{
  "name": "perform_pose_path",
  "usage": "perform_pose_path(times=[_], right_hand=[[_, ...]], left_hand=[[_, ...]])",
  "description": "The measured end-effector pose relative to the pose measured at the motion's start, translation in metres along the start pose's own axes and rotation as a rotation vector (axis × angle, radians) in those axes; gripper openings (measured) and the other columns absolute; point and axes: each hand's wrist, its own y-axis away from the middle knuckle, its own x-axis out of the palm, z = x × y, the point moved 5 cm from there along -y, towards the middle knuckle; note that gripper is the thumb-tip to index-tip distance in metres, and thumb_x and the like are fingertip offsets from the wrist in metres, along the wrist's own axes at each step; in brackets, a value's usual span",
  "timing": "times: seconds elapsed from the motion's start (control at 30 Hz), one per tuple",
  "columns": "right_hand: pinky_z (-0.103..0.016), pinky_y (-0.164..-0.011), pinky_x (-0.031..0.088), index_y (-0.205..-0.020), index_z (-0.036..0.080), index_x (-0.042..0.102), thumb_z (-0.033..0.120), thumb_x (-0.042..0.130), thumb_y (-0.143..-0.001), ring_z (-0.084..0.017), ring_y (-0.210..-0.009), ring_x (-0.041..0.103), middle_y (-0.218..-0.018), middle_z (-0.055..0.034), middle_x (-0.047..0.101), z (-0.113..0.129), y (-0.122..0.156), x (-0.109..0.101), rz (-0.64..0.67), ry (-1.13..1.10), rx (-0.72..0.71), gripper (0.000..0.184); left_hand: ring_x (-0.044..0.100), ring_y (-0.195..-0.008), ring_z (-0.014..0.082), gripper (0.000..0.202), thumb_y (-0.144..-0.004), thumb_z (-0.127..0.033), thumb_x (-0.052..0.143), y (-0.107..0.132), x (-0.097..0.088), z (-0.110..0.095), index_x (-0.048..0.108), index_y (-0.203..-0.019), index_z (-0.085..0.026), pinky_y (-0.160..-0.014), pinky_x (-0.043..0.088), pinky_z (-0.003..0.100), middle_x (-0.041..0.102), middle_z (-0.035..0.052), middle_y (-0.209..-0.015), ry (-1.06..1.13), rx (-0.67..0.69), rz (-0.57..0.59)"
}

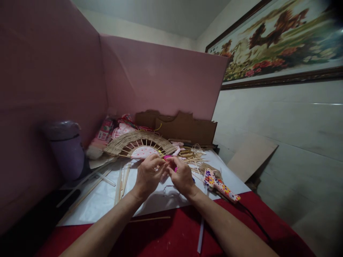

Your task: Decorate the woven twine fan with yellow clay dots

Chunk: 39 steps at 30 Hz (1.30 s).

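Note:
My left hand (150, 175) and my right hand (182, 175) meet over the white sheet (150, 205), fingertips pinched close together. What lies between the fingertips is too small to make out. A bright magenta piece (168, 157) shows just behind the fingers, partly hidden by them; I cannot tell whether it is held. Beyond my hands lies a spread hand fan with a woven straw band (128, 141), thin bamboo ribs and a pale cloth centre with pink dots (143, 152). To the right of my right hand rests a flower-patterned glue gun (221, 186) with a black cord.
Thin bamboo sticks (124, 180) lie left of my hands, and more are piled at the back right. A translucent glue stick (200, 235) lies at the front on red cloth (171, 239). A lidded purple container (65, 153) stands left; torn cardboard (184, 126) stands behind.

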Motion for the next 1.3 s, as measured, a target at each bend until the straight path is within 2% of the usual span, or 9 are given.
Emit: perform_pose_path(times=[0.07,0.17,0.33,0.43,0.6,0.77,0.93,1.1,1.3], right_hand=[[-0.026,-0.065,0.041,-0.101,0.018,0.059,0.019,0.059,-0.078,-0.016,-0.07,0.057,-0.08,-0.0028,0.063,0.001,0.001,-0.001,-0.001,0.05,-0.026,0.023],[-0.026,-0.066,0.041,-0.107,0.018,0.057,0.021,0.06,-0.078,-0.017,-0.073,0.057,-0.085,-0.004,0.063,0.006,0.003,-0.003,-0.013,0.111,-0.088,0.029],[-0.025,-0.067,0.041,-0.103,0.019,0.059,0.029,0.061,-0.081,-0.017,-0.073,0.057,-0.085,-0.0045,0.063,0.014,0.003,-0.009,-0.054,0.108,-0.124,0.025],[-0.025,-0.066,0.04,-0.102,0.018,0.059,0.03,0.062,-0.081,-0.017,-0.073,0.057,-0.085,-0.0044,0.064,0.014,0.002,-0.012,-0.068,0.109,-0.111,0.024],[-0.026,-0.065,0.039,-0.101,0.018,0.06,0.033,0.06,-0.083,-0.017,-0.073,0.057,-0.085,-0.0048,0.064,0.012,0.002,-0.013,-0.091,0.152,-0.119,0.023],[-0.026,-0.068,0.039,-0.102,0.018,0.06,0.032,0.057,-0.085,-0.018,-0.077,0.058,-0.09,-0.0069,0.065,0.013,0.002,-0.014,-0.097,0.203,-0.183,0.022],[-0.028,-0.071,0.041,-0.107,0.016,0.06,0.029,0.054,-0.086,-0.019,-0.082,0.059,-0.091,-0.0083,0.065,0.016,0.002,-0.015,-0.043,0.265,-0.302,0.025],[-0.031,-0.079,0.042,-0.109,0.016,0.06,0.041,0.052,-0.087,-0.022,-0.09,0.06,-0.094,-0.0112,0.066,0.021,0.002,-0.017,0.03,0.282,-0.448,0.034],[-0.03,-0.076,0.043,-0.1,0.019,0.064,0.042,0.059,-0.083,-0.02,-0.083,0.061,-0.089,-0.0091,0.069,0.016,0.002,-0.022,-0.029,0.156,-0.432,0.029]], left_hand=[[0.051,-0.069,0.0155,0.013,-0.078,-0.023,0.058,0.001,0.004,0.002,0.067,-0.07,-0.019,-0.062,0.036,0.026,0.056,0.0027,-0.069,-0.016,0.0,0.054],[0.051,-0.065,0.015,0.013,-0.075,-0.018,0.057,0.0,0.006,0.013,0.061,-0.063,-0.019,-0.061,0.035,0.025,0.056,0.0013,-0.066,-0.024,-0.127,0.104],[0.042,-0.05,0.0128,0.023,-0.08,-0.025,0.048,-0.003,-0.001,0.029,0.046,-0.057,-0.02,-0.051,0.028,0.024,0.045,-0.0037,-0.052,0.036,-0.359,0.04],[0.04,-0.049,0.0123,0.026,-0.082,-0.029,0.045,-0.003,-0.005,0.027,0.043,-0.057,-0.02,-0.049,0.025,0.023,0.043,-0.0046,-0.051,0.028,-0.365,0.03],[0.041,-0.046,0.0117,0.037,-0.08,-0.035,0.048,-0.005,0.0,0.023,0.047,-0.047,-0.018,-0.047,0.025,0.024,0.045,-0.0025,-0.046,-0.01,-0.311,0.205],[0.046,-0.043,0.0106,0.018,-0.068,-0.032,0.06,-0.009,-0.003,0.025,0.059,-0.06,-0.016,-0.038,0.031,0.02,0.052,-0.0022,-0.049,0.297,-0.439,0.172],[0.051,-0.041,0.0117,0.022,-0.064,-0.033,0.066,-0.003,0.007,0.017,0.066,-0.066,-0.011,-0.036,0.041,0.022,0.059,0.003,-0.052,0.56,-0.583,0.393],[0.054,-0.039,0.0109,0.011,-0.057,-0.02,0.069,0.003,0.008,0.026,0.065,-0.058,-0.009,-0.043,0.044,0.023,0.062,0.0059,-0.05,0.734,-0.768,0.468],[0.051,-0.04,0.0082,0.007,-0.061,-0.016,0.067,0.003,0.01,0.025,0.065,-0.058,-0.009,-0.042,0.04,0.02,0.062,0.0053,-0.051,0.923,-0.78,0.489]])
